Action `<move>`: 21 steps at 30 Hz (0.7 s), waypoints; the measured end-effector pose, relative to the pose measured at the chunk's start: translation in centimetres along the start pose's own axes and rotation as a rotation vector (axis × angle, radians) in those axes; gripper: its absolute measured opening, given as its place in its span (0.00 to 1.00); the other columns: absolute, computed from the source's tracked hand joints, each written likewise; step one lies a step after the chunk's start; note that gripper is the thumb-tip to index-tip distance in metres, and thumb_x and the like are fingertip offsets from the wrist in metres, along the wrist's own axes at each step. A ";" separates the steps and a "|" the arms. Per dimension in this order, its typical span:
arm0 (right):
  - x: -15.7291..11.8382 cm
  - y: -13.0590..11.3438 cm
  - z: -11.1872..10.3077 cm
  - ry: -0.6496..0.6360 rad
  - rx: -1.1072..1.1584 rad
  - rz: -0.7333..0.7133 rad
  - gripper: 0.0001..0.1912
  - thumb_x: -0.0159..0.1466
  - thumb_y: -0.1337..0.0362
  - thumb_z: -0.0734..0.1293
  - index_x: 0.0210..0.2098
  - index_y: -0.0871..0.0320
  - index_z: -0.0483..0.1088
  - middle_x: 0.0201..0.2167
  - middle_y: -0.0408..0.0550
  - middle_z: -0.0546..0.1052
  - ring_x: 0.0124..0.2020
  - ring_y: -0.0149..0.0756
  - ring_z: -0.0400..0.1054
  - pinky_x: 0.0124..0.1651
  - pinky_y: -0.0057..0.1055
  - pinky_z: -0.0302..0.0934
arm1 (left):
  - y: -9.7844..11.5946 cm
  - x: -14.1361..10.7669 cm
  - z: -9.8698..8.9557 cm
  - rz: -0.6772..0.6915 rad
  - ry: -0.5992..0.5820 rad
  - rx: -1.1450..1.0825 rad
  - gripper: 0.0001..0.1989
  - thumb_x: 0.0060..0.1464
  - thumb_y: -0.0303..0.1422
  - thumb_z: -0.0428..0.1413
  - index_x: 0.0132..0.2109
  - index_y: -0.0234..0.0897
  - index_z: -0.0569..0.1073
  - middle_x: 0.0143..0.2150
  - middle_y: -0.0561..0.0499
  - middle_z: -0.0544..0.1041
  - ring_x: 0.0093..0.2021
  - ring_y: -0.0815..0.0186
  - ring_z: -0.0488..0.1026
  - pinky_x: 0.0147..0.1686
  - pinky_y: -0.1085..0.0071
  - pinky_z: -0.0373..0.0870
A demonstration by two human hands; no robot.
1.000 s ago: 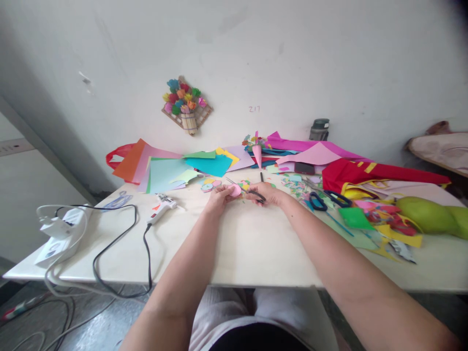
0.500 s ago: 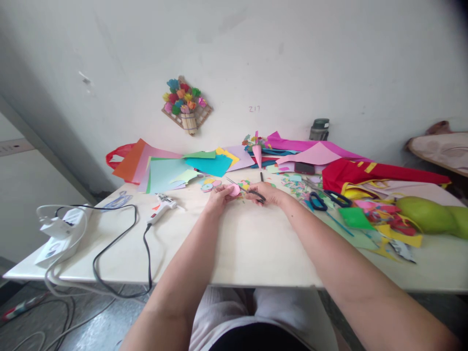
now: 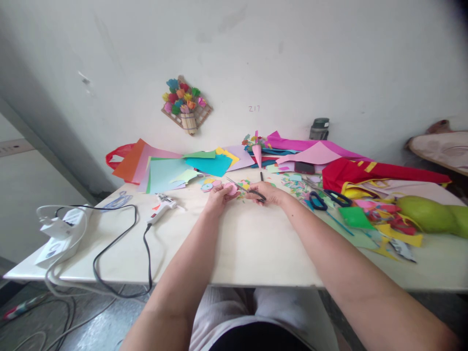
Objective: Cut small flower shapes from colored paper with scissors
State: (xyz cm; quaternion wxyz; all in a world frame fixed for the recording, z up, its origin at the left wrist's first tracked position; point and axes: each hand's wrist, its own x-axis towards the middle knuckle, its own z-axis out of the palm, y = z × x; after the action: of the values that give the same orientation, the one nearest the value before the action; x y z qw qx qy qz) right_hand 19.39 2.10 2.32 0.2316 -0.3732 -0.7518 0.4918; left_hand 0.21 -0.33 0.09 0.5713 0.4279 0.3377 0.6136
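Note:
My left hand [image 3: 219,196] pinches a small pink piece of paper [image 3: 230,189] above the middle of the table. Just to its right, my right hand [image 3: 266,193] grips dark-handled scissors [image 3: 260,197], whose blades point left toward the pink paper. Whether the blades touch the paper I cannot tell. Small round paper cutouts [image 3: 206,187] lie beyond my left hand. Around and behind my right hand, tiny coloured paper scraps [image 3: 292,184] are scattered. A pink paper cone [image 3: 257,155] with colourful bits at its top stands behind the hands.
A glue gun [image 3: 163,208] and its black cord lie left, near a white power strip [image 3: 66,234]. Coloured sheets [image 3: 208,165] cover the back. At right are blue-handled scissors [image 3: 319,201], red cloth-like material [image 3: 365,174] and a green rounded object [image 3: 420,213]. A dark jar [image 3: 320,129] stands behind.
The pink paper has turned and shifted slightly left in my left hand. The scissors stay in my right hand, with their blades a little differently placed.

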 end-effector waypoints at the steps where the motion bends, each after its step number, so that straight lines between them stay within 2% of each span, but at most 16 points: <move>1: 0.1 0.1 0.0 -0.002 0.000 -0.005 0.12 0.52 0.60 0.70 0.26 0.61 0.65 0.12 0.35 0.65 0.10 0.22 0.56 0.12 0.19 0.51 | 0.0 0.0 0.0 0.002 0.009 -0.003 0.11 0.38 0.31 0.64 0.29 0.31 0.72 0.29 0.48 0.76 0.32 0.64 0.76 0.43 0.62 0.73; 6: 0.1 0.1 0.0 -0.010 -0.014 -0.005 0.13 0.53 0.59 0.70 0.26 0.61 0.64 0.11 0.35 0.64 0.10 0.22 0.56 0.12 0.19 0.51 | 0.1 -0.1 0.0 -0.023 0.046 0.008 0.13 0.38 0.31 0.64 0.31 0.30 0.71 0.30 0.46 0.77 0.30 0.62 0.76 0.41 0.61 0.74; 14: -0.2 -0.3 0.1 0.011 -0.003 0.038 0.12 0.53 0.60 0.70 0.26 0.61 0.65 0.12 0.36 0.65 0.10 0.21 0.56 0.12 0.19 0.49 | -0.2 0.2 -0.3 -0.033 0.050 0.017 0.14 0.39 0.33 0.65 0.32 0.30 0.72 0.28 0.47 0.77 0.30 0.64 0.77 0.41 0.65 0.73; 21: -0.3 -0.3 0.1 0.023 -0.019 0.048 0.11 0.53 0.60 0.69 0.26 0.60 0.65 0.12 0.36 0.65 0.10 0.21 0.57 0.12 0.18 0.48 | -0.2 0.1 -0.3 -0.042 0.032 0.035 0.13 0.40 0.34 0.65 0.32 0.30 0.73 0.28 0.47 0.77 0.29 0.63 0.77 0.41 0.63 0.73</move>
State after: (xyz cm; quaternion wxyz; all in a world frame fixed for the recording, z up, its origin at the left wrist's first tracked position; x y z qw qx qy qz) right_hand 19.36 1.73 2.57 0.2248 -0.3990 -0.7444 0.4859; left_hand 0.02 -0.16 -0.15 0.5712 0.4207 0.3662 0.6022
